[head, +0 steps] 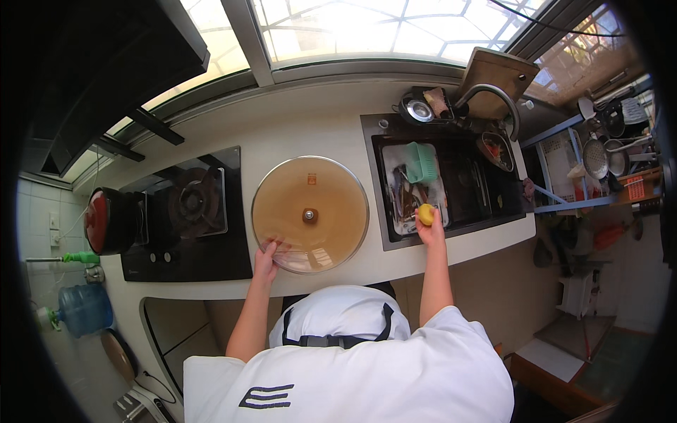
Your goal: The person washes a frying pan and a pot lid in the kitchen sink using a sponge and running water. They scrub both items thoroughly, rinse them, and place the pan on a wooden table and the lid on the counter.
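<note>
A large round glass pot lid with a metal rim and a central knob is over the white counter, between the cooktop and the sink. My left hand grips its near left edge, thumb on top and fingers showing through the glass. In my right hand is a yellow sponge, held over the near part of the sink's left basin. Below it a white tub holds soapy water, some utensils and a mint-green plastic caddy. Whether the lid rests flat on the counter I cannot tell.
A black gas cooktop lies left, with a red-lidded pot on it. The curved faucet rises behind the sink, before a wooden cutting board. A strainer basket with scraps sits at the sink's right. Utensils hang at far right.
</note>
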Tool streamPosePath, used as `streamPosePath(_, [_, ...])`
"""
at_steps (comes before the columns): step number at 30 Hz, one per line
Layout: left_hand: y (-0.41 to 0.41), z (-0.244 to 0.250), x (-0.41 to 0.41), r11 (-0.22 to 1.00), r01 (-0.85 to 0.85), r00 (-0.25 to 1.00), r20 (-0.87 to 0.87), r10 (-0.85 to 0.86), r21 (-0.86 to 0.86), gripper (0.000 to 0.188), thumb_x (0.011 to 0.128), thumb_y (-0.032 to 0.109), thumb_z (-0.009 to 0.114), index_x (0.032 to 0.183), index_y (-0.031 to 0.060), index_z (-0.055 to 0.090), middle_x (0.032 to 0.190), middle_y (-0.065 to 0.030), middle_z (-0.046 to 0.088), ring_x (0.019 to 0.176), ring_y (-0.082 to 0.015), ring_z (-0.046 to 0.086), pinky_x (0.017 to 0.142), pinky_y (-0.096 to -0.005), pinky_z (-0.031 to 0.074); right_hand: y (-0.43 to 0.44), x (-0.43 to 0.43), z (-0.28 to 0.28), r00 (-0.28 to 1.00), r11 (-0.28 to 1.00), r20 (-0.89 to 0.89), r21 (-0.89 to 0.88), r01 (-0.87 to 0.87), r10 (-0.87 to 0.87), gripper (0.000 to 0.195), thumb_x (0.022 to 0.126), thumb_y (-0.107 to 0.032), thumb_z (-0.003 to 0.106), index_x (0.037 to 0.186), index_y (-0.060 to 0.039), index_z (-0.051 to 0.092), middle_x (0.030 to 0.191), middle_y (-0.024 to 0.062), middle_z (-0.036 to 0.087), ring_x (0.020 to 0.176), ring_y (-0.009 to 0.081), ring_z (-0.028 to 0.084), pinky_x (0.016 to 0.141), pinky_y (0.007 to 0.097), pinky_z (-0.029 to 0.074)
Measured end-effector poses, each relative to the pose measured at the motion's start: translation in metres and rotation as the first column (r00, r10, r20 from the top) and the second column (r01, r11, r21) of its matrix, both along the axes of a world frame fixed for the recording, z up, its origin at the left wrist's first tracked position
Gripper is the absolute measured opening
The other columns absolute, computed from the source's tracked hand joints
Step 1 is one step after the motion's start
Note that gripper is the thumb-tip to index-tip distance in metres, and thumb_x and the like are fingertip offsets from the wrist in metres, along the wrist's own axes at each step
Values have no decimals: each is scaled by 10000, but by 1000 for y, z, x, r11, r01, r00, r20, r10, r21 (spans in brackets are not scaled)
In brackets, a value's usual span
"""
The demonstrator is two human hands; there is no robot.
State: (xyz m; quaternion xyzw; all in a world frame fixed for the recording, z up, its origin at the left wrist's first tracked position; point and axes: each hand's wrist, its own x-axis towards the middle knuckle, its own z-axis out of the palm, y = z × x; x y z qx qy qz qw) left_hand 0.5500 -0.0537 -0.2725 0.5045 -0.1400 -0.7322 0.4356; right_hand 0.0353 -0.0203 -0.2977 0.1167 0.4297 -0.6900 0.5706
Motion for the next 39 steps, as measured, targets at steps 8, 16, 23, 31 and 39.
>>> streamPosePath(8, [-9,7,-49,999,9,999,-37,-7,51,275,1001,94,483,1272,49,465,1269,-167,593,1041,-383,649,822,-503,581,-13,-5,60,990,997,-122,-19,-77,74,247,1010,-111,456,1248,-171,491,1186,146,612,780,153,558,614,269,457])
streamPosePath(16, [-14,5,-51,997,6,1000,-25,-5,77,290,984,94,514,1265,52,454,1288,-179,570,1103,-411,616,836,-522,570,-58,-13,125,952,955,-239,-175,-238,194,217,1003,-77,477,1220,-75,491,986,80,567,690,108,480,582,235,388])
streamPosePath(23, [-12,9,-51,989,43,999,-21,-40,139,335,975,107,526,1295,48,446,1296,-161,577,1114,-389,617,835,-505,562,-77,3,88,77,905,-910,392,-167,408,251,980,-158,514,1208,-55,534,1065,145,561,909,251,565,820,357,479])
streamPosePath(31, [-35,-9,-22,971,126,976,-201,-85,203,290,961,119,561,1224,9,512,1185,-165,646,1065,-370,647,843,-489,554,-96,194,117,-220,841,-952,294,-453,214,453,908,-52,525,1359,-21,510,1315,167,471,1146,367,538,981,446,437])
streamPosePath(39, [-24,24,-64,990,-87,992,99,77,107,190,1003,87,503,1162,-16,489,1166,-194,635,1032,-358,667,837,-462,596,-105,196,71,-621,841,-775,408,-355,114,298,880,-134,600,1168,-71,640,1271,105,626,1287,305,510,1121,453,348])
